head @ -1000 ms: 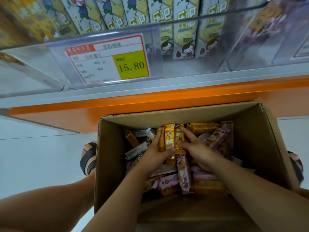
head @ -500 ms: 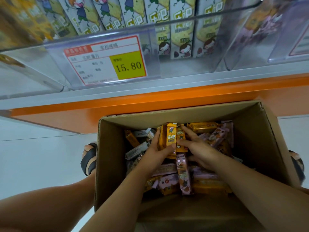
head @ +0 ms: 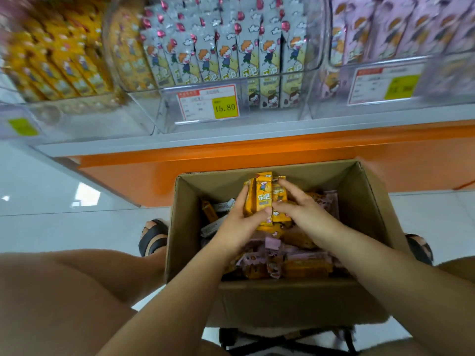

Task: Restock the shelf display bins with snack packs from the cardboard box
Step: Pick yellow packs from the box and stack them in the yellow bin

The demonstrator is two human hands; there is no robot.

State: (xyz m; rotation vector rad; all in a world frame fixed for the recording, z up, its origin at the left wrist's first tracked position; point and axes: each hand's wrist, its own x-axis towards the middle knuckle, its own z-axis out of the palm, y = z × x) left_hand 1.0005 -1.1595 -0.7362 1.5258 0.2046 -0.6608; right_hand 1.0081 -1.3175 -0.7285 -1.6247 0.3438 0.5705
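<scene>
The far shelf [head: 231,140] carries your clear bins [head: 154,109]: yellow packs [head: 64,62] on the left, grey packs [head: 226,55] in the middle, pink packs [head: 385,29] on the right. The near box [head: 359,201] between your feet holds loose packs [head: 303,268]. Your left hand [head: 239,224] and right hand [head: 305,209] together clasp an upright yellow bundle [head: 264,196] at the box's far side.

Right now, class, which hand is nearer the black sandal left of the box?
Left. The left hand grips the yellow packs on the side toward the sandal; the right hand holds them from the far side.
</scene>
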